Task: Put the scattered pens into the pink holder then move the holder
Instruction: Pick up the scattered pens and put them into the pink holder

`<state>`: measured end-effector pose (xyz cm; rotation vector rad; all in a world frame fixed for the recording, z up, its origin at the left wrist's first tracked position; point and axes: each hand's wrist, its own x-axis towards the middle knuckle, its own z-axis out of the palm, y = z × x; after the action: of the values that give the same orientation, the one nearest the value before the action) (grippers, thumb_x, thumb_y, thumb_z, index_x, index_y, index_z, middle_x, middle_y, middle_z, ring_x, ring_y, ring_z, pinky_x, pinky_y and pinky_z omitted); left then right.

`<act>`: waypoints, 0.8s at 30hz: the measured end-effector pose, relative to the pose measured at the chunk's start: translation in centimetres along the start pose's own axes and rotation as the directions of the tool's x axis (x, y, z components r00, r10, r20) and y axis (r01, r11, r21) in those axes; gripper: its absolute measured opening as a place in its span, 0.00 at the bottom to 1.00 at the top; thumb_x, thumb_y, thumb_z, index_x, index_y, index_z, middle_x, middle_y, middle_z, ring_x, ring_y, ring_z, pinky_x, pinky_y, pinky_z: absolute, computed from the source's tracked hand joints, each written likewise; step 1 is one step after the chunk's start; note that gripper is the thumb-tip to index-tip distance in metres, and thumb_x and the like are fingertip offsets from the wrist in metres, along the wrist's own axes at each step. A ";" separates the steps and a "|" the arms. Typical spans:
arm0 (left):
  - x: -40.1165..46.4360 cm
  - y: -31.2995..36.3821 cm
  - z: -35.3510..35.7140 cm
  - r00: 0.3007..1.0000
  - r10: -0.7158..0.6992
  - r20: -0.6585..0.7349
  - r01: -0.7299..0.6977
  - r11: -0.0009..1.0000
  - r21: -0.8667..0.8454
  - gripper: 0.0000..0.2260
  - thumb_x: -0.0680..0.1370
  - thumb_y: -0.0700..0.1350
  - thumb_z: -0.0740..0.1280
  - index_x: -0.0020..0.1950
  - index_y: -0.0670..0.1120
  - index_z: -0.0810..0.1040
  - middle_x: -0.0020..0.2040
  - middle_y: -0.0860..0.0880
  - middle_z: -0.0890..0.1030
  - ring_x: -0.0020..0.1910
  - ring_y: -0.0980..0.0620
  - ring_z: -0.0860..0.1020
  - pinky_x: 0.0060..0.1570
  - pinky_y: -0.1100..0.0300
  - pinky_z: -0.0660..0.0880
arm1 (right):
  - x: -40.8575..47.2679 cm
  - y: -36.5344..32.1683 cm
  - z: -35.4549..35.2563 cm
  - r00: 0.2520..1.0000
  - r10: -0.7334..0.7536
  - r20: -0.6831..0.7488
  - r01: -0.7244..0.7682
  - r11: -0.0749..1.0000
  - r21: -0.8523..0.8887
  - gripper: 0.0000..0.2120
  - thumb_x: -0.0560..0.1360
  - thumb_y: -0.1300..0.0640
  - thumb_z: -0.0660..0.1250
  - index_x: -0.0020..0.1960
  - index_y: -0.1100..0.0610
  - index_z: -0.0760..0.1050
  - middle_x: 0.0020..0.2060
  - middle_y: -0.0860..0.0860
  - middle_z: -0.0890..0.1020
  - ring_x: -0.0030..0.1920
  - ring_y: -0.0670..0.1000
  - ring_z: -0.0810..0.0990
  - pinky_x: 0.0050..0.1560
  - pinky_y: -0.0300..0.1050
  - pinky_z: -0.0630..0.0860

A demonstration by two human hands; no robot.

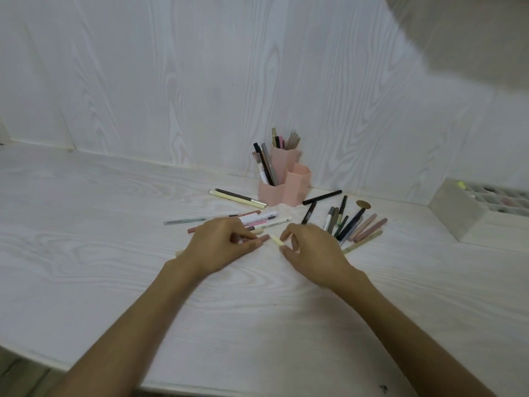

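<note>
The pink holder [286,181], made of hexagonal cups, stands near the wall and has several pens upright in two of its cups. Loose pens lie left of it [237,198], in front of it [263,220] and in a pile to the right [355,224]. My left hand [226,245] rests on the table and pinches a pink-tipped pen [264,238] among the front pens. My right hand [309,250] pinches a pale yellow pen [277,240] at its end, just right of the left fingertips.
A white wood-grain table [114,253] meets white wall panels behind the holder. A grey compartment box [469,207] with small items stands at the right. A blurred grey shape fills the upper right corner. The table's front edge runs along the bottom.
</note>
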<state>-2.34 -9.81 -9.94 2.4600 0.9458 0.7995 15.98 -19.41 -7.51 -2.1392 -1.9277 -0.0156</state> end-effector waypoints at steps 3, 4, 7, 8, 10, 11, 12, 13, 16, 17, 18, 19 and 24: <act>0.0 0.0 0.0 0.997 -0.072 -0.014 0.070 0.990 -0.125 0.12 0.66 0.71 0.63 0.43 0.70 0.79 0.36 0.58 0.78 0.40 0.64 0.75 0.33 0.69 0.66 | 0.8 2.0 1.0 0.983 -0.099 -0.154 0.093 0.995 -0.045 0.11 0.75 0.48 0.64 0.54 0.50 0.78 0.52 0.47 0.77 0.57 0.49 0.71 0.55 0.44 0.64; 0.1 0.0 -0.1 0.997 -0.082 0.003 0.081 0.984 -0.156 0.15 0.64 0.74 0.61 0.42 0.70 0.80 0.36 0.59 0.78 0.39 0.63 0.75 0.33 0.69 0.66 | 1.0 2.5 1.3 0.979 -0.098 -0.180 0.095 0.995 -0.024 0.11 0.75 0.48 0.64 0.53 0.51 0.79 0.54 0.47 0.77 0.59 0.49 0.71 0.59 0.45 0.64; 0.8 0.4 -0.9 0.980 -0.121 0.158 0.144 0.980 -0.140 0.14 0.66 0.71 0.64 0.39 0.65 0.82 0.33 0.54 0.78 0.32 0.59 0.71 0.32 0.66 0.64 | 0.8 3.7 2.0 0.980 -0.050 -0.190 0.068 0.993 0.093 0.12 0.76 0.48 0.63 0.56 0.52 0.78 0.56 0.47 0.78 0.58 0.50 0.73 0.60 0.46 0.68; 1.2 0.4 -1.4 0.964 -0.148 0.221 0.174 0.979 -0.104 0.11 0.69 0.66 0.66 0.40 0.62 0.84 0.32 0.53 0.78 0.31 0.58 0.71 0.34 0.62 0.65 | 0.8 3.8 2.3 0.981 -0.045 -0.187 0.066 0.992 0.110 0.13 0.77 0.48 0.62 0.58 0.52 0.77 0.56 0.47 0.78 0.57 0.50 0.73 0.59 0.45 0.69; 2.3 0.9 -2.6 0.935 -0.180 0.305 0.211 0.975 -0.071 0.07 0.74 0.56 0.69 0.43 0.54 0.85 0.34 0.56 0.80 0.33 0.60 0.74 0.37 0.62 0.69 | 0.9 3.7 2.6 0.979 -0.047 -0.196 0.071 0.990 0.121 0.14 0.77 0.48 0.61 0.59 0.52 0.76 0.57 0.47 0.78 0.56 0.50 0.73 0.57 0.45 0.71; 3.1 1.5 -3.3 0.933 -0.178 0.311 0.218 0.971 -0.098 0.06 0.74 0.52 0.70 0.44 0.51 0.84 0.34 0.59 0.81 0.33 0.63 0.76 0.38 0.65 0.70 | 0.8 3.8 2.7 0.978 -0.043 -0.204 0.071 0.989 0.132 0.14 0.77 0.48 0.61 0.59 0.52 0.76 0.57 0.47 0.78 0.56 0.50 0.73 0.56 0.44 0.71; 4.0 2.2 -4.2 0.942 -0.176 0.285 0.229 0.960 -0.161 0.05 0.75 0.48 0.70 0.44 0.49 0.83 0.34 0.59 0.82 0.33 0.65 0.77 0.37 0.68 0.70 | 0.9 3.9 2.8 0.977 -0.038 -0.208 0.069 0.987 0.146 0.14 0.77 0.48 0.61 0.59 0.52 0.76 0.57 0.47 0.78 0.56 0.49 0.73 0.56 0.44 0.71; 5.0 3.0 -5.2 0.955 -0.185 0.230 0.241 0.938 -0.248 0.04 0.75 0.47 0.70 0.45 0.48 0.82 0.35 0.59 0.83 0.35 0.64 0.79 0.34 0.71 0.72 | 0.9 4.0 2.8 0.977 -0.033 -0.209 0.067 0.985 0.159 0.14 0.77 0.48 0.61 0.59 0.52 0.76 0.57 0.47 0.78 0.56 0.49 0.73 0.55 0.43 0.71; 8.9 6.1 -7.8 0.977 -0.213 -0.018 0.181 0.870 -0.459 0.08 0.74 0.46 0.71 0.52 0.50 0.77 0.41 0.54 0.85 0.40 0.60 0.83 0.31 0.70 0.76 | 1.0 4.2 2.9 0.976 -0.033 -0.215 0.075 0.978 0.193 0.14 0.77 0.48 0.61 0.59 0.52 0.77 0.56 0.46 0.78 0.56 0.49 0.72 0.55 0.42 0.70; 10.3 7.1 -8.3 0.975 -0.196 -0.102 0.125 0.871 -0.475 0.11 0.75 0.45 0.71 0.56 0.49 0.75 0.43 0.52 0.85 0.40 0.59 0.83 0.33 0.68 0.77 | 1.0 4.3 2.9 0.976 -0.033 -0.216 0.078 0.976 0.203 0.13 0.77 0.48 0.61 0.59 0.51 0.77 0.56 0.46 0.78 0.56 0.49 0.72 0.55 0.42 0.70; 11.6 8.0 -8.5 0.969 -0.172 -0.179 0.073 0.887 -0.456 0.14 0.75 0.45 0.70 0.59 0.49 0.73 0.44 0.50 0.85 0.41 0.58 0.83 0.35 0.65 0.78 | 1.0 4.4 2.8 0.975 -0.033 -0.218 0.080 0.974 0.210 0.13 0.77 0.48 0.61 0.59 0.51 0.76 0.56 0.46 0.78 0.56 0.48 0.72 0.55 0.41 0.70; 12.8 8.9 -8.6 0.959 -0.148 -0.243 0.038 0.913 -0.406 0.15 0.75 0.46 0.70 0.60 0.49 0.72 0.44 0.49 0.85 0.43 0.57 0.83 0.38 0.62 0.79 | 1.0 4.4 2.8 0.975 -0.034 -0.220 0.082 0.973 0.215 0.13 0.78 0.49 0.60 0.59 0.51 0.76 0.56 0.46 0.78 0.56 0.48 0.72 0.55 0.41 0.70; 16.6 9.9 -6.9 0.920 -0.067 -0.385 0.068 0.998 -0.013 0.12 0.77 0.50 0.66 0.59 0.52 0.71 0.47 0.52 0.85 0.48 0.50 0.82 0.44 0.56 0.72 | 1.0 4.2 2.9 0.974 -0.042 -0.221 0.098 0.964 0.248 0.13 0.78 0.49 0.60 0.59 0.52 0.76 0.56 0.47 0.77 0.56 0.49 0.71 0.55 0.41 0.69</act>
<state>8.21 -4.15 6.72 2.2964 1.1559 1.2907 19.70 -18.24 -10.87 -1.8211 -1.7737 -0.0080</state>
